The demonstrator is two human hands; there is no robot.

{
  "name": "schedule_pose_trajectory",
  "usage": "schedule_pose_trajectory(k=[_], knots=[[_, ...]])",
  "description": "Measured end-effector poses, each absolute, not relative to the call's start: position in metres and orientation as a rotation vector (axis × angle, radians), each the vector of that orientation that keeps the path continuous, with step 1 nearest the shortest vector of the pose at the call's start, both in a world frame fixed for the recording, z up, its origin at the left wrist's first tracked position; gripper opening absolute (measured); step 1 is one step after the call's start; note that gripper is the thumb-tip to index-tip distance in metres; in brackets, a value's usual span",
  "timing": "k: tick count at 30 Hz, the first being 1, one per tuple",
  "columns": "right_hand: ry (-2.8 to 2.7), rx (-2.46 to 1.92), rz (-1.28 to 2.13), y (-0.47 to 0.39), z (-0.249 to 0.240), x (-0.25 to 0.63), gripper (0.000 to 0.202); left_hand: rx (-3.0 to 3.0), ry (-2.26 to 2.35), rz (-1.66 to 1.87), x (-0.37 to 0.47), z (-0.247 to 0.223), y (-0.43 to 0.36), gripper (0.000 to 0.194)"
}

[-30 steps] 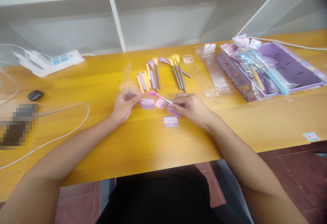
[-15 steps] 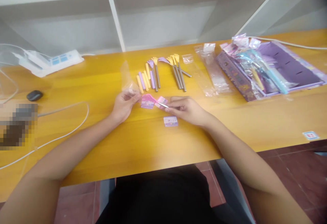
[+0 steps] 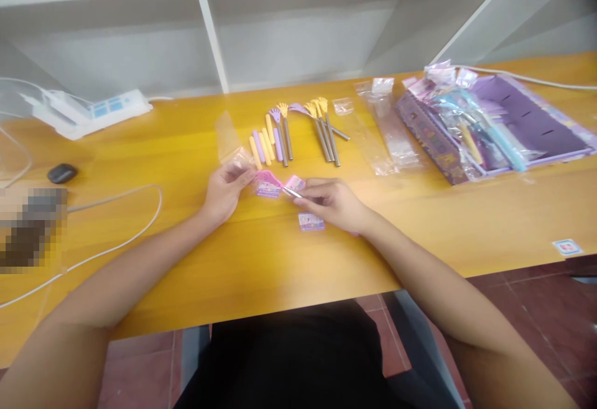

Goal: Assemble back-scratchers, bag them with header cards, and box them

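Observation:
My left hand (image 3: pixel 226 191) is closed, pinching a clear plastic bag (image 3: pixel 229 138) that stands up behind its fingers. Between the hands is a pink back scratcher (image 3: pixel 280 184) with a thin metal shaft, gripped near the shaft by my closed right hand (image 3: pixel 333 201). A pink printed card (image 3: pixel 268 189) lies against the scratcher's head on the left side; whether it is inside the bag I cannot tell. Another pink card (image 3: pixel 295 183) shows by my right fingertips. Below them lies a purple printed card (image 3: pixel 311 222) on the table.
Several yellow and purple handle sleeves (image 3: pixel 263 146) lie beside metal back scratchers (image 3: pixel 325 135) with hand-shaped heads. Flat clear bags (image 3: pixel 389 129) lie to their right, then a purple box (image 3: pixel 508 101) with packaged items. A power strip (image 3: pixel 97 114) and black mouse (image 3: pixel 62 173) are left.
My right hand has shifted slightly left and down with the back scratcher. The left hand has barely moved, and the bag leans a little further left.

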State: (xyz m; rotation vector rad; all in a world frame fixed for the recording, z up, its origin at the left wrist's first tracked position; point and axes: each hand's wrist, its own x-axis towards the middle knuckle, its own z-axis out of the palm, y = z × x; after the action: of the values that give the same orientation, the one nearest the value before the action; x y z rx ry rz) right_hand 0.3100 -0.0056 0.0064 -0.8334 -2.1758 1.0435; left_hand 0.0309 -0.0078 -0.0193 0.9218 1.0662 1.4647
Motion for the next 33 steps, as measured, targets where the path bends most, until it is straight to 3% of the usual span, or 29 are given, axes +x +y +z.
schedule_pose_trajectory(k=[12, 27, 30, 33], knots=[[-2.248, -0.729, 0.931, -0.013, 0.006, 0.296, 0.040, 1.236, 1.200, 1.481, 0.029, -0.022, -0.011, 0.026], [-2.284, -0.674, 0.948, -0.013, 0.000, 0.294, 0.033, 1.257, 1.137, 1.257, 0.032, -0.006, -0.013, 0.034], [-2.188, -0.708, 1.096, -0.015, 0.002, 0.293, 0.032, 1.330, 1.095, 1.155, 0.030, -0.004, -0.014, 0.031], [-1.912, -0.800, 1.502, -0.018, 0.007, 0.292, 0.037, 1.313, 1.059, 1.120, 0.029, -0.007, -0.013, 0.032]])
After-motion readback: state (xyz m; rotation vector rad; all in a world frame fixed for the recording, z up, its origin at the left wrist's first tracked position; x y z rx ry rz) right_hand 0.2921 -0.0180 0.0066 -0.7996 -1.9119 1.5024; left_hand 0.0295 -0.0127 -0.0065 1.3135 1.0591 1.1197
